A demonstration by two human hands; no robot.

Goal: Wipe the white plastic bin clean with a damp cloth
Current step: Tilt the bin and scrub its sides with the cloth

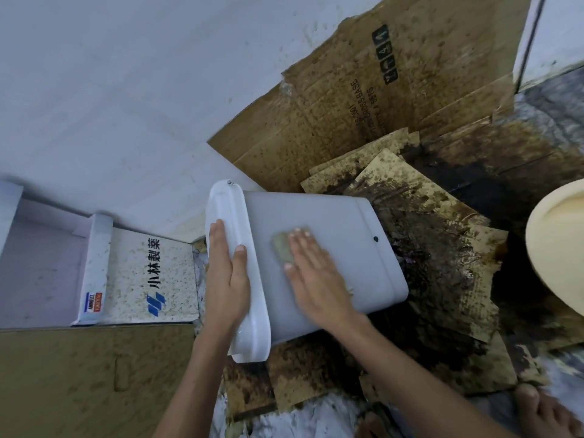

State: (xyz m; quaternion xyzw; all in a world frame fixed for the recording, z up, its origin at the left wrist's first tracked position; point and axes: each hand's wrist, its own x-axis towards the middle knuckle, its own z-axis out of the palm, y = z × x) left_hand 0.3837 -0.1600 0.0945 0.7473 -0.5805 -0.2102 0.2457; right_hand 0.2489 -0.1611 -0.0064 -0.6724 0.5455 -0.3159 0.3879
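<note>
The white plastic bin lies on its side at the centre of the view, its rim turned toward nine o'clock and its base toward three o'clock. It rests on dirty, stained cardboard sheets that spread from the centre out to four and five o'clock.

The left hand lies flat over the rim, fingers straight and pointing to twelve o'clock, the thumb hooked over the rim's edge; it steadies the bin rather than gripping it. The right hand presses flat on the bin's upward-facing side, fingers straight and spread. Under its fingertips sits a greenish cloth, which shows at the hand's ten o'clock side; the palm covers the rest of it, so I cannot tell how far it reaches.

At one o'clock a large spotted cardboard panel with printed lettering leans against the pale wall. At nine o'clock lies a flattened white box with a blue logo and dark characters, speckled with dirt. Plain brown cardboard covers the floor at seven o'clock. A cream rounded object cuts in at the three o'clock edge, close to the bin's base but apart from it. A bare foot shows at five o'clock, on the edge of the stained sheets.
</note>
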